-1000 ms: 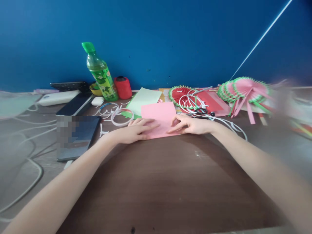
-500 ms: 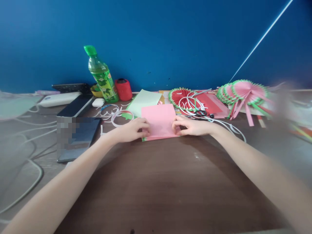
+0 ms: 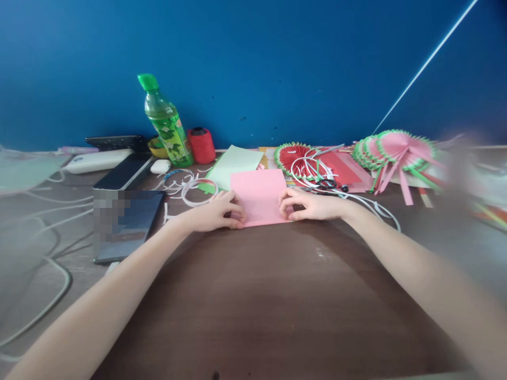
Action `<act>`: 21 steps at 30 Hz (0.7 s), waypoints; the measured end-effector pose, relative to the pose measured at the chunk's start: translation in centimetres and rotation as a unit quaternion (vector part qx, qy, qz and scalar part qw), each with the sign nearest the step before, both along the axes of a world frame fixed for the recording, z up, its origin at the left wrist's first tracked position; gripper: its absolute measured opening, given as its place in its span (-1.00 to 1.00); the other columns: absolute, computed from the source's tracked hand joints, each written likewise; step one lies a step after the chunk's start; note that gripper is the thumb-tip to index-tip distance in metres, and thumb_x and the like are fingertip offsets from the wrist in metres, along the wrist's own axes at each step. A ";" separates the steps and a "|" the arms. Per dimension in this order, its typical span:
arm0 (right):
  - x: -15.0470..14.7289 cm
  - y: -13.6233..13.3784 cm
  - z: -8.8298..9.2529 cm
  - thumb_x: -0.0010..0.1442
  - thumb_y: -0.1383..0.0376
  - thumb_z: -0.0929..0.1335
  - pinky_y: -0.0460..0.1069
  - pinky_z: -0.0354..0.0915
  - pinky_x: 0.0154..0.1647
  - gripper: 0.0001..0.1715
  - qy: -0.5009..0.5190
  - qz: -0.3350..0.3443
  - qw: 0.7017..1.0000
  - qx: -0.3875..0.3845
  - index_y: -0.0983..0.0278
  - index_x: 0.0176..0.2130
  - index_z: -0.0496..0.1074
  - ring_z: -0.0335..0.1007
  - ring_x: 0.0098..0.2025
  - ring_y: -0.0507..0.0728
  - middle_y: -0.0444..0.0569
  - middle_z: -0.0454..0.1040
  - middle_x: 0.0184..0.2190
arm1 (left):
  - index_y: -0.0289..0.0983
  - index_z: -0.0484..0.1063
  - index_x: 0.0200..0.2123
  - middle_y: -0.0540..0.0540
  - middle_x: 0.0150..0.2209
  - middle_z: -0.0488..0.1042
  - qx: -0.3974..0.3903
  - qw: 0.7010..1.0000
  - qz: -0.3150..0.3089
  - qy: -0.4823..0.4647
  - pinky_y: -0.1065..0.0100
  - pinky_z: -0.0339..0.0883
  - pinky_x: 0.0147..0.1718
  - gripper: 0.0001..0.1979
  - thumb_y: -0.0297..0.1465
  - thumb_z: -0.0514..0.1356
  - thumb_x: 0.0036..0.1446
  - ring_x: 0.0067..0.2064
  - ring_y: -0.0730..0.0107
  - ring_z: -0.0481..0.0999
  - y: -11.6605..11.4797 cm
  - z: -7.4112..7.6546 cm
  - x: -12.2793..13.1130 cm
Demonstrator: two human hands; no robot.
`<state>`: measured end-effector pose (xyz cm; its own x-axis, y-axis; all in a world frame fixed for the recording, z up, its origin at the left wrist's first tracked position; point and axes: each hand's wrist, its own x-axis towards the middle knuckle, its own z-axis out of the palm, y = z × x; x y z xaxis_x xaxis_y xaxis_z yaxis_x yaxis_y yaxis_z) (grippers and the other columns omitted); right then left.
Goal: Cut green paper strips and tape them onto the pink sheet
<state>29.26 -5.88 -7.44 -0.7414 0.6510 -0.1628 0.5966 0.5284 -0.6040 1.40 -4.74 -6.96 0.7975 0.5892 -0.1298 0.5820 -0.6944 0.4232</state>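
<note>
A pink sheet of paper (image 3: pixel 259 195) lies on the dark brown table between my hands, its near edge toward me. My left hand (image 3: pixel 224 211) pinches the near left corner with bent fingers and thumb. At the near right corner, my right hand (image 3: pixel 303 205) grips the same paper with curled fingers. Behind the pink paper lies a pale green sheet (image 3: pixel 240 161), partly covered by it. Just left of that is a white tape roll (image 3: pixel 199 191), close behind my left hand.
A green drink bottle (image 3: pixel 168 126) and a red thread spool (image 3: pixel 202 146) stand by the blue wall. Folded paper rosettes (image 3: pixel 406 148) and a looped white cable (image 3: pixel 312 168) lie at right. At left are a dark tablet (image 3: pixel 144 224), a phone (image 3: pixel 122 171) and cables.
My left hand has shifted slightly toward me and right along the paper's near left corner. The green edge that showed under the near side is now hidden. My right hand barely moved.
</note>
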 end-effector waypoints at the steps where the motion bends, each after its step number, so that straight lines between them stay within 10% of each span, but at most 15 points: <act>1: 0.0 0.0 0.0 0.09 0.21 0.28 0.08 0.00 0.09 -0.83 0.000 -0.001 1.000 -0.001 0.22 -0.31 0.40 0.08 -0.01 0.15 -0.03 0.20 -0.14 | -0.16 0.46 -0.31 -0.07 -0.20 0.21 -0.004 1.000 -0.003 -0.003 0.24 0.06 -0.06 -0.76 -0.17 0.10 0.07 -0.12 0.28 0.18 0.1 0.0 -0.1; 15: -0.5 -0.3 0.5 0.09 0.23 0.27 0.08 0.03 0.05 -0.83 -0.017 -0.005 0.999 0.029 0.25 -0.33 0.39 0.12 -0.05 0.16 -0.01 0.23 -0.15 | -0.25 0.44 -0.38 -0.08 -0.21 0.34 0.006 0.998 -0.051 0.023 0.32 0.06 -0.04 -0.77 -0.47 -0.02 0.08 -0.11 0.33 0.27 -0.1 1.4 -0.1; 21: -0.4 -0.8 1.4 0.03 0.19 0.33 0.06 0.09 -0.03 -0.81 -0.029 0.005 0.999 0.029 0.25 -0.34 0.36 0.15 -0.09 0.15 -0.01 0.24 -0.15 | -0.27 0.35 -0.40 -0.04 -0.33 0.34 0.025 0.998 -0.032 0.042 0.35 0.13 -0.21 -0.85 -0.29 0.15 -0.01 -0.19 0.31 0.29 -0.9 1.8 0.4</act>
